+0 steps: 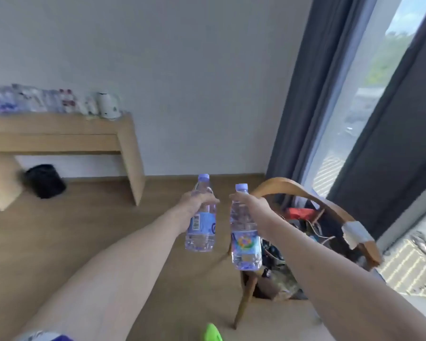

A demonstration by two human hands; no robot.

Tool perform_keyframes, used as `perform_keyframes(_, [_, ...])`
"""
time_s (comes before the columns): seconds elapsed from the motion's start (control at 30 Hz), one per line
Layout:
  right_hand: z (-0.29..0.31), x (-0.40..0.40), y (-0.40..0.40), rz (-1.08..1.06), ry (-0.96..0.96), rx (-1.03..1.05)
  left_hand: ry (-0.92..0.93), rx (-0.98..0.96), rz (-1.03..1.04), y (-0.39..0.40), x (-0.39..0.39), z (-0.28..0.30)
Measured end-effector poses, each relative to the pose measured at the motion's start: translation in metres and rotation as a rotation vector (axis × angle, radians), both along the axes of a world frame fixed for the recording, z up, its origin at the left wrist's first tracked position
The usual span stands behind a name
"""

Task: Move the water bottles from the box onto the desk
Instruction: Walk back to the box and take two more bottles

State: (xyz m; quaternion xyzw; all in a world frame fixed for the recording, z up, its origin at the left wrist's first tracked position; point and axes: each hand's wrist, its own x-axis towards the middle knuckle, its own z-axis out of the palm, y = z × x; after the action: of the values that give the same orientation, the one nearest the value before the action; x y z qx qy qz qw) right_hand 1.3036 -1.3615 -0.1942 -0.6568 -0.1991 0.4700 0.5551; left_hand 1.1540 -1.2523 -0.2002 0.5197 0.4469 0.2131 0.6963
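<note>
Left hand [197,201]: curled round the neck of a clear bottle [201,223] — lilac cap, barcode label, held upright in the air.
Right hand [252,205]: gripped a second bottle [246,238] — same cap, flowered label.
Desk [59,134]: well apart, against the wall, blurred bottles on top.

Two held bottles [201,225], perhaps several more.

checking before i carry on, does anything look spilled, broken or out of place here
Nothing spilled. Both hands hold capped bottles upright. One oddity: the wooden chair has a pale patch wrapped round its arm, perhaps a repair.
</note>
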Motion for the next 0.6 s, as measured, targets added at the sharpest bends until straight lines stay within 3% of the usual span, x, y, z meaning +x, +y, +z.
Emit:
perform_keyframes(0.23, [-0.006,-0.036,0.171,0.285,0.019,-0.014,0.034,-0.008,0.339,0.125,-0.063,-0.004])
perform_keyframes(0.6, [0.006,-0.127,0.398,0.690,-0.001,0.009,0.072,-0.008,0.694,0.266,-0.171,0.025])
